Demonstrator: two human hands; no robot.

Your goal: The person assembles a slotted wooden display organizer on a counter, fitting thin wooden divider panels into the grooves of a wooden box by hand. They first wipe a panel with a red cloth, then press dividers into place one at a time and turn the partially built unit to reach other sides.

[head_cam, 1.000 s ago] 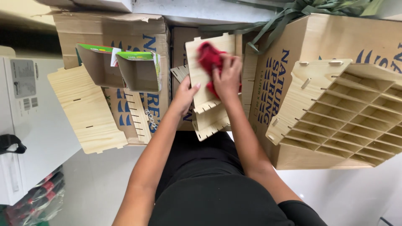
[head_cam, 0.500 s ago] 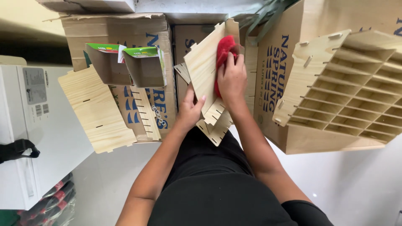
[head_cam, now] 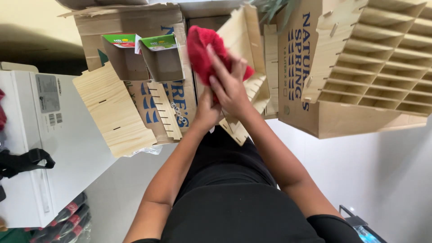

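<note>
My right hand (head_cam: 229, 83) grips a red cloth (head_cam: 200, 54) and presses it against a notched plywood panel (head_cam: 240, 40) held upright in front of me. My left hand (head_cam: 208, 110) is mostly hidden behind the right one and holds the panel from below, near its comb-like slotted edge (head_cam: 234, 130). The cloth covers the panel's upper left part.
A wooden grid rack (head_cam: 382, 58) lies on a cardboard box (head_cam: 297, 67) at the right. Open cardboard boxes (head_cam: 130, 45) and loose slotted plywood boards (head_cam: 112, 112) stand at the left. A white appliance (head_cam: 40, 144) sits at far left, bottles (head_cam: 67, 220) below it.
The panel has tilted more edge-on and come closer to me. My right hand with the red cloth has slid from the panel's right side to its upper left.
</note>
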